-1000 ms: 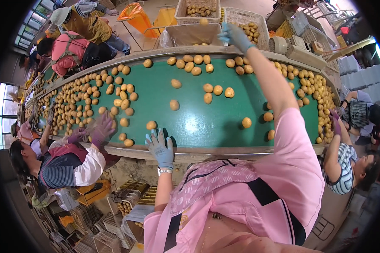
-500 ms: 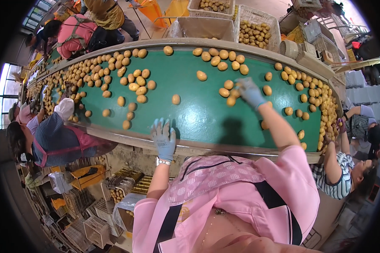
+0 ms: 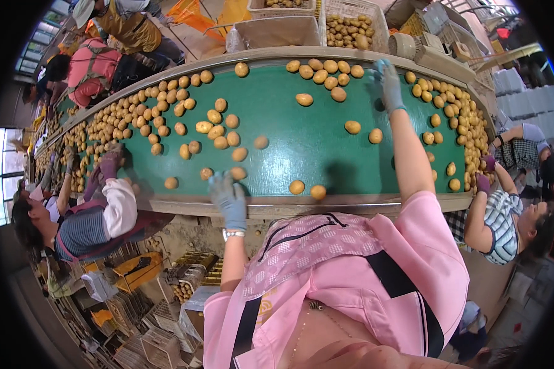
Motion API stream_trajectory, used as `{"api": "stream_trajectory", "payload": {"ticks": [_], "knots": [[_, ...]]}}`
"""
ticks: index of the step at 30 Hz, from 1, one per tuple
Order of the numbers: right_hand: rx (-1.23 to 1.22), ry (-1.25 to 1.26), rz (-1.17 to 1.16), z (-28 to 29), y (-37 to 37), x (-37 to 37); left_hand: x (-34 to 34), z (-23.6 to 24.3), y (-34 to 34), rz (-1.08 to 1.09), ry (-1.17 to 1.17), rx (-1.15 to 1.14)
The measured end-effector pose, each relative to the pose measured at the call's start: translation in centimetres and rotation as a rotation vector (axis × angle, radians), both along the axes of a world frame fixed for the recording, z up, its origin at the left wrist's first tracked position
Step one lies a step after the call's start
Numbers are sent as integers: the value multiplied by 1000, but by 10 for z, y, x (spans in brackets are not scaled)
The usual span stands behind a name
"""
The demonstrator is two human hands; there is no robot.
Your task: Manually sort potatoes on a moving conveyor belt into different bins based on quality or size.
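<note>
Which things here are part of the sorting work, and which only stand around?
Part of the work:
- green belt
- potatoes near the right hand
- potato beside the left hand
- far-side crate of potatoes

Standing around:
- wire baskets on the floor
- orange bag
- white stacked boxes

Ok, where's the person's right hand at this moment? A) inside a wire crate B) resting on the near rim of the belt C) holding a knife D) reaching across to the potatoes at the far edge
D: the gloved right hand is stretched across the green belt beside the potato cluster at its far edge.
</note>
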State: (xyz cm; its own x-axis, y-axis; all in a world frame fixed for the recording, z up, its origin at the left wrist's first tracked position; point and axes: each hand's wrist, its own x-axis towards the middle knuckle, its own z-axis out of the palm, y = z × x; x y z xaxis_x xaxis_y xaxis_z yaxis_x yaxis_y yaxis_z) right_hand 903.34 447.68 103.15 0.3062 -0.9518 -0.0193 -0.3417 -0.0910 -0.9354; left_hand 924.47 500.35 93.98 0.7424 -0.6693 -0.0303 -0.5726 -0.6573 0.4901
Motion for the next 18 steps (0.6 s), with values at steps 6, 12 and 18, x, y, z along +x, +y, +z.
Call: {"api": "stream_trajectory", "payload": {"ticks": [6,12,18], "knots": [[-505,1093,310,-49,104,-77,39,-4,53,193,36,-15],[-359,550,916,-35,323,0,19,49,6,-50,301,-426],[-449,459,609,-24,233,73,24,48,0,-614,128,-354]]}}
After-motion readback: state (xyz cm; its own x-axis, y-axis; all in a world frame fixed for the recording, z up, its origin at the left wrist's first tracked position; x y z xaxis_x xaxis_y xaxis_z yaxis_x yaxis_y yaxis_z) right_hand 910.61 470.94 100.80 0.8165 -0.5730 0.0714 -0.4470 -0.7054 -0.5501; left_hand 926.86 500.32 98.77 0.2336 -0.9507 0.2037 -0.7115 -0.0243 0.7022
